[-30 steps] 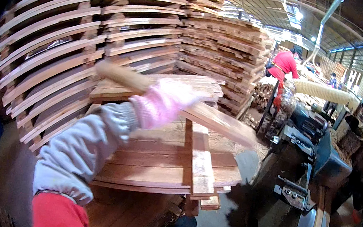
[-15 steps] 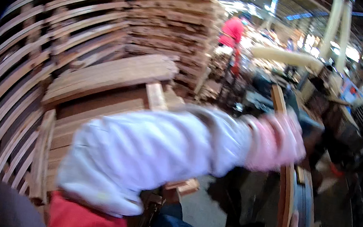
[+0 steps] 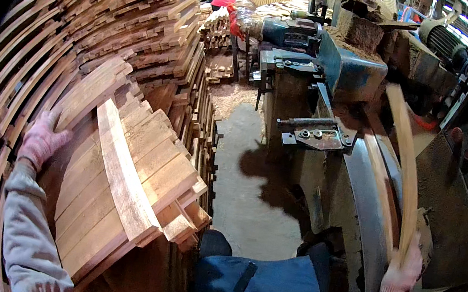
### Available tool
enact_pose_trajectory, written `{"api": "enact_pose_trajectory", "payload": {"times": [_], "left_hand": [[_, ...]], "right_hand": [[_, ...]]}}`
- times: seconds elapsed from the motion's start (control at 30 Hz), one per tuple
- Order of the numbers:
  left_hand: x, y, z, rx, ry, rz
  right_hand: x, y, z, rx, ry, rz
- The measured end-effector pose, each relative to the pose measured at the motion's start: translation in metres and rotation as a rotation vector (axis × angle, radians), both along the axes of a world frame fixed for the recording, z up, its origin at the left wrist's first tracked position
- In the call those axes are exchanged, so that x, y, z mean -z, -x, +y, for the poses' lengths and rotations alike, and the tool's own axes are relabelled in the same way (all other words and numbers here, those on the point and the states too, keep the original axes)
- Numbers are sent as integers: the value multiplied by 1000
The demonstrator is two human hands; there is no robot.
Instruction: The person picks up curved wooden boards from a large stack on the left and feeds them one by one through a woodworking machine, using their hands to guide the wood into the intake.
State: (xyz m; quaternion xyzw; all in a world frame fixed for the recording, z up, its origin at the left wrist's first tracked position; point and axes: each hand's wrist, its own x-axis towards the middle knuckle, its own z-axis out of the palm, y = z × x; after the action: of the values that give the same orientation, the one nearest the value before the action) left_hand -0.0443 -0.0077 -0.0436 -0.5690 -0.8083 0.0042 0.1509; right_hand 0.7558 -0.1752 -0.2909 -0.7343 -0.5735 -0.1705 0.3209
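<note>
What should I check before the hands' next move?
1. Right pink-gloved hand holds the long, thin, pale wooden strip: ok.
2. Left pink-gloved hand touches the flat brown wooden board: ok.
3. Curved grey metal bed free of other wood: not ok, a second brown wooden strip lies there.
4. Blue metal housing free of brown sawdust: not ok.
5. Ribbed dark metal motor stopped: cannot tell.
</note>
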Motion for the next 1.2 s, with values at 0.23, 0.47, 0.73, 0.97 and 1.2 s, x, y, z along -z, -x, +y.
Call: {"api": "enact_pose_trajectory", "payload": {"times": [0.23,0.47,0.73,0.97,1.2], "left_hand": [[30,33,21,-82,-54,248],[55,89,15,-113,-121,273],[62,96,28,-136,-102,178],[33,45,-4,110,-200,167],[-33,-189,-9,765,-271,428]], "right_hand": [[10,-24,218,-30,-188,-132],[13,-3,110,-110,25,-76],[-42,31,-73,-12,406,-66],[-12,-13,69,-163,145,-186],[6,-7,192,-176,175,-175]]}}
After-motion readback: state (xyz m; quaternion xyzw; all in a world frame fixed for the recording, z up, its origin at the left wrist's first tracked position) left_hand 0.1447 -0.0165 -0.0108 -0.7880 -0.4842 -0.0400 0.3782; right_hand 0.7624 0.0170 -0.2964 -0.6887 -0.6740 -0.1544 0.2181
